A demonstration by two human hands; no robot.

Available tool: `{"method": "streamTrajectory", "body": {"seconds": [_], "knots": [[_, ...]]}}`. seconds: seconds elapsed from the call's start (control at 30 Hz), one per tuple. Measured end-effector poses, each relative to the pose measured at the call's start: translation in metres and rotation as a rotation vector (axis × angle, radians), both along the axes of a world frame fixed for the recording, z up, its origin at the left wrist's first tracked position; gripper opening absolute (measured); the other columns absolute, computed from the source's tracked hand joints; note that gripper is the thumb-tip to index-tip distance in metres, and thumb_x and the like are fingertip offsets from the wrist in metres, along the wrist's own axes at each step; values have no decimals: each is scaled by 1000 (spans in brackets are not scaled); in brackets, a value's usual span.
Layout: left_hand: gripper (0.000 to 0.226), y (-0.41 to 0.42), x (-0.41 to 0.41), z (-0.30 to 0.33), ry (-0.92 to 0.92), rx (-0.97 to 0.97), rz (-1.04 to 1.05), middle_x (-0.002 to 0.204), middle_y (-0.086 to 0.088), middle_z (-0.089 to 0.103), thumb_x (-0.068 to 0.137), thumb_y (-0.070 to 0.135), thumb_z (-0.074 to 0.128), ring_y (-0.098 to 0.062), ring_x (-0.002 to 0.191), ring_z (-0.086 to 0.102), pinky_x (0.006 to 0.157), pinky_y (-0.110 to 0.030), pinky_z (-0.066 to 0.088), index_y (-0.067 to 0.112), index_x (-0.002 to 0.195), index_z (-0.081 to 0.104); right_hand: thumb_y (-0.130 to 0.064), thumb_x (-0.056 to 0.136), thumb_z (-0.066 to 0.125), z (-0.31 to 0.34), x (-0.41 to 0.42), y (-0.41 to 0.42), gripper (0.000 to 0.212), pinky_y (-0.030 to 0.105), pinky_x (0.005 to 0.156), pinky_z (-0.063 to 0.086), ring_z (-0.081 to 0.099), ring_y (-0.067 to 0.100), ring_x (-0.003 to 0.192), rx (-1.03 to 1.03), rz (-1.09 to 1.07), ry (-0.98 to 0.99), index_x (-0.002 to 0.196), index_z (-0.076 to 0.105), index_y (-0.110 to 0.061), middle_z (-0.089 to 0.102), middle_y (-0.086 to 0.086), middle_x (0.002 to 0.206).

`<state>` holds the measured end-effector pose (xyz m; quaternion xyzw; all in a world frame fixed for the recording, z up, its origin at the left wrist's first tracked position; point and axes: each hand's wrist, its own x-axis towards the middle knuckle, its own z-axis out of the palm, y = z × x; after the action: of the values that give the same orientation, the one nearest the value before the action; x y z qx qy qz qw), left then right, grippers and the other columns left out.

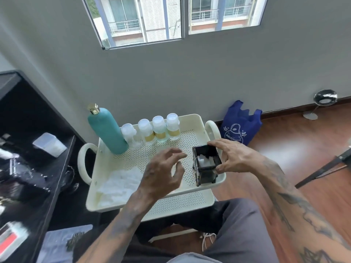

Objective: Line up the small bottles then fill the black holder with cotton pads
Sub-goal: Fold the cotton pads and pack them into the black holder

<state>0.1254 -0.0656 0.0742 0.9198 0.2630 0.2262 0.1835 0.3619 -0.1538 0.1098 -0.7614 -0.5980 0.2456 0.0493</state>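
Several small clear bottles [158, 129] with white caps and gold bands stand in a row along the far side of the cream perforated cart tray [191, 138]. The square black holder [206, 164] stands at the tray's right front corner with white cotton pads [205, 160] inside it. My right hand [234, 157] grips the holder's right rim between thumb and fingers. My left hand [163, 170] hovers over the middle of the tray, fingers spread and holding nothing. A loose pile of cotton pads [119, 184] lies at the tray's left front.
A tall teal bottle [107, 130] with a gold cap stands at the tray's far left. A black desk [34, 158] with clutter is close on the left. A blue reusable bag [240, 128] leans on the wall to the right. A lower cart shelf [178, 203] shows below.
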Motion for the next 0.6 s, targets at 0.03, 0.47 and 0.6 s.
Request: {"method": "streamTrajectory", "body": {"seconds": [0.03,0.47,0.6], "knots": [[27,7,-19,-10,-54,-26,122,115,2,67,90,23,53,-11,99,62,86,-30,54,18,110,70,-34,73,80,2,-1,0,97,36,116,28,34,18,138,-5,-4,-8,152,24,-30,31,-10,155],[45,61,-125,-77,371,-578,505,97,14,54,48,55,83,-8,94,58,87,-34,52,34,86,69,-36,92,62,10,-120,68,29,33,93,44,50,14,102,172,138,-90,119,59,-27,55,-4,116],[34,61,-127,-80,314,-566,530,93,14,55,54,53,83,-8,91,60,84,-37,55,34,79,68,-28,92,63,-68,-151,113,31,38,97,50,57,19,103,21,117,-84,120,59,-17,56,6,124]]}}
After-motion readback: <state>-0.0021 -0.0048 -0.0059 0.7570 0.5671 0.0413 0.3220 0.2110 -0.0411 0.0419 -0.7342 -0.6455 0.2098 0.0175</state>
